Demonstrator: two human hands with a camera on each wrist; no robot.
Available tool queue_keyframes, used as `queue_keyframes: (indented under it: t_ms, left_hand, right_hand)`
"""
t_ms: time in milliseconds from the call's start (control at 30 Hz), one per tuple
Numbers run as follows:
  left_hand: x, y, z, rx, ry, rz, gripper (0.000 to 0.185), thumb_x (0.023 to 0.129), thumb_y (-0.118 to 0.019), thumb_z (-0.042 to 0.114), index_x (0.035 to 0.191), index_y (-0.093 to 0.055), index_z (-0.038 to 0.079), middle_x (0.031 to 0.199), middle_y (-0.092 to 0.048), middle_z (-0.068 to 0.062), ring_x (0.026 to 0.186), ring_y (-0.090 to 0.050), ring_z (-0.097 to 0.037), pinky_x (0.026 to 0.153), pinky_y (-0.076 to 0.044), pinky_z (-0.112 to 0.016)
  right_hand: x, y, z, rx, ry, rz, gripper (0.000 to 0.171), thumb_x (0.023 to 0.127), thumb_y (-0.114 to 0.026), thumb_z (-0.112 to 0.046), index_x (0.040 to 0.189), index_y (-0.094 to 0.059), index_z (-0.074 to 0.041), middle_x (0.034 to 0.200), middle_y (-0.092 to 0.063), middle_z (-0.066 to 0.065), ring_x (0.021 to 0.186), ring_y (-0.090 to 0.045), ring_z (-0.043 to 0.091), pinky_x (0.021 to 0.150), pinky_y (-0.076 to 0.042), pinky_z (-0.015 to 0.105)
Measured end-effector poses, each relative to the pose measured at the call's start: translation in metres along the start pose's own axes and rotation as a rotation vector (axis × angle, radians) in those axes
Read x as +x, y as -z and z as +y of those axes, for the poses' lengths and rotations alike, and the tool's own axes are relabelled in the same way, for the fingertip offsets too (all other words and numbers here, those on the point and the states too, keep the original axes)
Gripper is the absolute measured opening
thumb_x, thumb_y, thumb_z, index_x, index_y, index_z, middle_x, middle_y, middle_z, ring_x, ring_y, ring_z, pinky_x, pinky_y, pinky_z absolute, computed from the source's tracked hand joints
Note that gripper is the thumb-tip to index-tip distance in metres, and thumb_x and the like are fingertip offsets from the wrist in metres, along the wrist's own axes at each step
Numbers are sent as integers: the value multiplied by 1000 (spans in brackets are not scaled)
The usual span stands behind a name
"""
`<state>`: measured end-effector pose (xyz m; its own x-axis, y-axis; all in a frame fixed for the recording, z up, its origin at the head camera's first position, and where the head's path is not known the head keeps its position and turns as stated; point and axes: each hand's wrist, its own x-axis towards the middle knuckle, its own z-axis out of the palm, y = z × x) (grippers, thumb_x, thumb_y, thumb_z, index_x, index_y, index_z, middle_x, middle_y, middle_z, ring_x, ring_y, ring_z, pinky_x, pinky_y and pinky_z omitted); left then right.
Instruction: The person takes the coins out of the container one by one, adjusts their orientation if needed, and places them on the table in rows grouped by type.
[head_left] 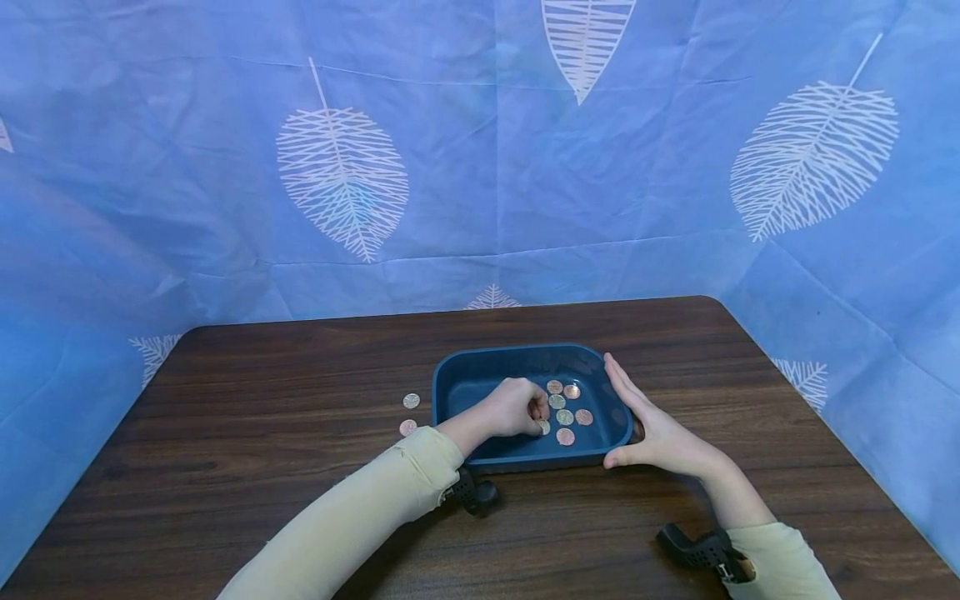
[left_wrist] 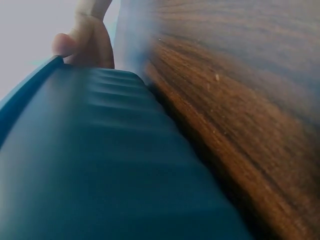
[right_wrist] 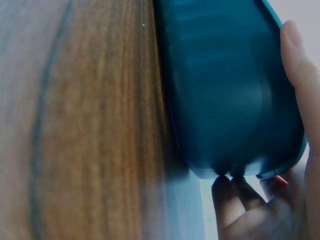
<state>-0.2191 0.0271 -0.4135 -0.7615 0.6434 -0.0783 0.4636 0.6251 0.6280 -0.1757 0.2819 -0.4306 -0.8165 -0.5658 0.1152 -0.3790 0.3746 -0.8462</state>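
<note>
Here, one coin (head_left: 545,427) lies at the fingertips (head_left: 536,428) of the left hand (head_left: 514,408).

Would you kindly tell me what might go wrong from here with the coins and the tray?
The coin at the left hand's fingertips is small and might slip back into the tray.
The left sleeve looks close to the outside coin nearer the person, and could brush it away.
The left wrist crosses the tray's near rim and might bump it; the tray could shift if the right hand eases off its right end.
</note>
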Motion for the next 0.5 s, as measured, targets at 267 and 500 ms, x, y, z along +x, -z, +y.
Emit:
queue_keyframes:
  t_ms: [267,500]
  left_hand:
    - [-1,1,1,-9,37,-25,16,78,-79,5,75,-64,9,69,-55,5,64,-49,-8,60,-41,-20]
    - [-2,2,0,-51,17,-23,17,77,-77,-1,77,-64,8,71,-56,4,65,-50,-8,61,-42,-20]
  right_hand:
    - [1,0,0,-34,-10,-4,119,77,-81,-16,153,11,-20,157,17,-5,141,12,39,99,-22,66]
    - [0,1,0,-17,-9,-7,120,77,-81,-15,153,11,-26,157,18,-5,141,13,39,99,-22,67]
